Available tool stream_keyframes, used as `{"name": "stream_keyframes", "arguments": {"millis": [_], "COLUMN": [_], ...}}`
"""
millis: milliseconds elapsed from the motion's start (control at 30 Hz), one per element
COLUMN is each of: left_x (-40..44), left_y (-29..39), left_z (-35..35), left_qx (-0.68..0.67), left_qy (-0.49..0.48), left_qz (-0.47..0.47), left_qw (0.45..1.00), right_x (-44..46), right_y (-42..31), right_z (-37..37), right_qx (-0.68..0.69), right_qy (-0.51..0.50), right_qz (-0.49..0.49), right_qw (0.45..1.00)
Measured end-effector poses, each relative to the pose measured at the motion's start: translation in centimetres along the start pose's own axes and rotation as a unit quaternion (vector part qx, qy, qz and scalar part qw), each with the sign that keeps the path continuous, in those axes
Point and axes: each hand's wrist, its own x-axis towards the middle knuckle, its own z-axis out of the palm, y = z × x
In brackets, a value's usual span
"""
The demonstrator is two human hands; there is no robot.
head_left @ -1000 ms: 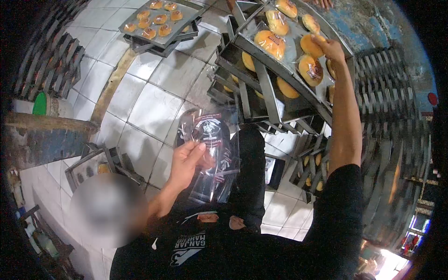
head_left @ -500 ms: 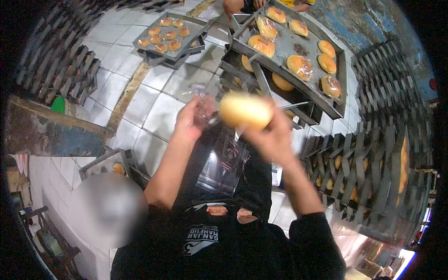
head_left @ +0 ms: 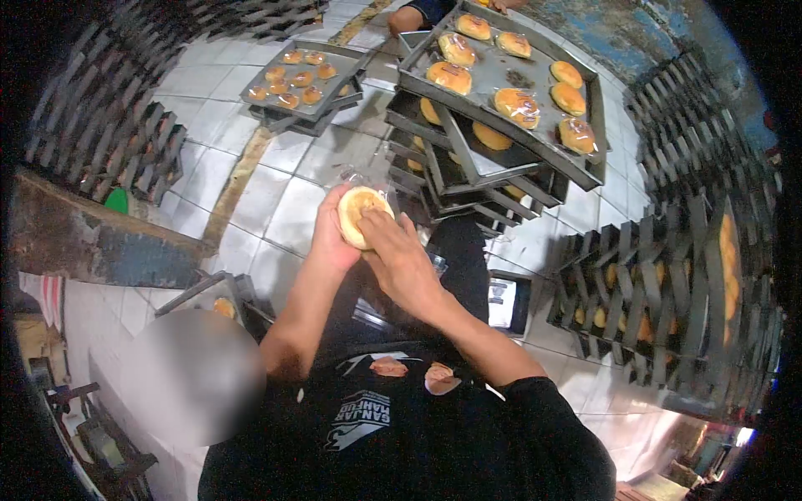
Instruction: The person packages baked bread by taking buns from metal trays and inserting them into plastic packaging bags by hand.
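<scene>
A round golden bun [head_left: 362,209] is between my two hands in front of my body. My left hand [head_left: 331,234] is wrapped round its left side, with a clear plastic bag [head_left: 357,177] showing just beyond the bun. The fingers of my right hand [head_left: 401,259] are bent and press on the bun's face from the right. Whether the bun is partly inside the bag, I cannot tell. More clear bags [head_left: 372,313] lie on my lap, partly hidden by my forearms. Ahead to the right, a metal tray [head_left: 535,150] holds several buns, some of them wrapped.
Under that tray stand more stacked trays [head_left: 476,171] with buns. A smaller tray [head_left: 284,108] of wrapped buns is at the upper left. Tall tray stacks stand right [head_left: 643,292] and left [head_left: 109,159]. Another person's leg [head_left: 407,21] shows at the top.
My right hand has brought a bun from the large tray to my left hand. My left hand has moved up from the bags on my lap. The view has shifted slightly.
</scene>
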Motion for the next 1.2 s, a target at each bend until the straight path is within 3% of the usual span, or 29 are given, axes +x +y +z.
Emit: {"name": "stream_keyframes", "arguments": {"millis": [100,133,267,333,367,400,467,533,600,667,700,800,833,900,967,1000,1033,1100,1133,1167,1200], "left_x": [-1.4,-1.7,-1.4,-0.7,-0.9,-1.2,-0.8,1.3,2.1,3.4,3.3,3.0,3.1,3.9,4.1,4.5,4.8,1.9,0.2,-1.1,-2.3], "left_y": [-4.3,-4.3,-4.1,-4.3,-6.5,-7.4,-6.2,-2.6,-3.1,-5.2,-4.8,-1.7,-1.4,-1.7,-1.2,-0.4,0.3,2.2,1.6,0.7,-0.4], "left_z": [7.0,6.7,6.4,7.0,7.9,8.6,9.1,6.0,5.1,6.7,7.1,4.2,4.7,3.5,3.5,1.4,-2.5,1.6,3.4,4.5,5.5], "left_qx": [0.09,0.102,0.095,0.054,0.137,0.134,0.121,0.024,-0.008,0.038,0.053,-0.066,-0.089,-0.042,0.01,0.055,0.099,0.005,-0.022,-0.049,-0.076], "left_qy": [0.286,0.259,0.181,0.159,0.173,0.184,0.188,0.133,0.131,0.179,0.213,0.168,0.201,0.179,0.187,0.148,0.112,0.204,0.182,0.158,0.136], "left_qz": [0.149,0.163,0.175,0.159,0.213,0.187,0.22,0.162,0.16,0.225,0.216,0.147,0.163,0.131,0.114,0.156,0.191,0.166,0.138,0.112,0.083], "left_qw": [0.942,0.946,0.963,0.973,0.952,0.956,0.949,0.977,0.978,0.957,0.951,0.972,0.962,0.974,0.976,0.975,0.97,0.965,0.973,0.98,0.984], "right_x": [1.0,1.3,1.7,2.7,3.1,3.6,4.0,3.4,4.2,5.6,5.7,4.0,3.6,2.9,2.5,1.7,1.2,0.3,0.2,0.7,1.1], "right_y": [1.2,1.4,0.7,1.4,1.7,1.7,1.1,1.8,2.2,1.6,1.1,-0.3,-0.9,-0.2,-1.0,-2.8,-3.2,-3.4,-3.4,-2.1,-0.5], "right_z": [-0.2,-0.5,-0.5,-1.0,-1.9,-2.7,-3.4,-2.9,-2.8,-3.5,-4.0,-5.2,-4.5,-3.0,-3.3,-5.4,-5.9,-6.9,-7.1,-5.9,-4.5], "right_qx": [-0.079,-0.092,0.08,-0.009,-0.059,-0.106,-0.074,-0.03,-0.088,-0.117,-0.112,0.089,0.141,0.133,0.225,0.374,0.405,0.46,0.483,0.298,0.015], "right_qy": [0.022,0.03,0.011,0.031,0.036,0.04,0.033,0.02,-0.012,-0.08,-0.034,-0.064,-0.039,-0.064,-0.161,-0.318,-0.311,-0.299,-0.294,-0.141,0.085], "right_qz": [-0.038,-0.051,-0.031,-0.048,-0.054,-0.062,-0.062,-0.06,-0.042,-0.017,-0.043,-0.007,0.013,0.005,0.028,0.05,0.063,0.09,0.102,0.246,0.063], "right_qw": [0.996,0.994,0.996,0.998,0.996,0.992,0.995,0.998,0.995,0.99,0.992,0.994,0.989,0.989,0.961,0.87,0.857,0.831,0.818,0.911,0.994]}}
